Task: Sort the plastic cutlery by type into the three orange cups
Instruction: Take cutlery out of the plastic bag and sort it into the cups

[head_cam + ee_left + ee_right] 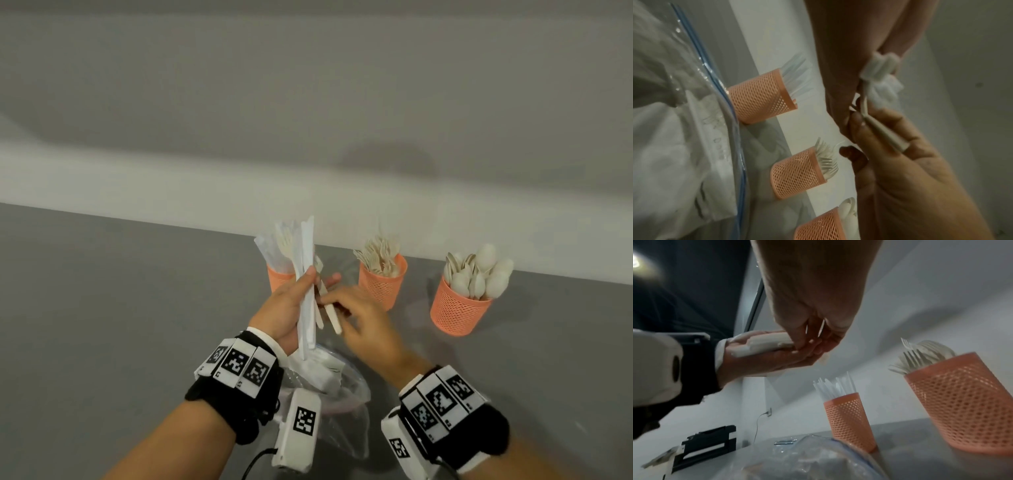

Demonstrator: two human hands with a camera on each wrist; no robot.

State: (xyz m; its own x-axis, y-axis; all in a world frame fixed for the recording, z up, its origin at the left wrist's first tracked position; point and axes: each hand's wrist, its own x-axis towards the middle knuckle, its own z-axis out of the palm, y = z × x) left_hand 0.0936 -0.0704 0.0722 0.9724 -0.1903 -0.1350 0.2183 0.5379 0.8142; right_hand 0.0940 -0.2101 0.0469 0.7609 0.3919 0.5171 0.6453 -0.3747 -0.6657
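Note:
My left hand (308, 286) grips an upright bundle of white cutlery (305, 260), some of it in wrappers. My right hand (325, 301) pinches the handle of a beige utensil (331, 317) at the bundle's right side; its head is hidden, so I cannot tell its type. In the left wrist view that beige utensil (884, 129) lies across my right fingers (869, 134). Three orange mesh cups stand by the wall: the left cup (278, 278) holds knives, the middle cup (383, 286) forks, the right cup (457, 310) spoons.
A clear zip bag (335, 383) with more white cutlery lies on the grey table (120, 291) under my hands. The white wall runs just behind the cups. A black device (707, 446) sits far left on the table.

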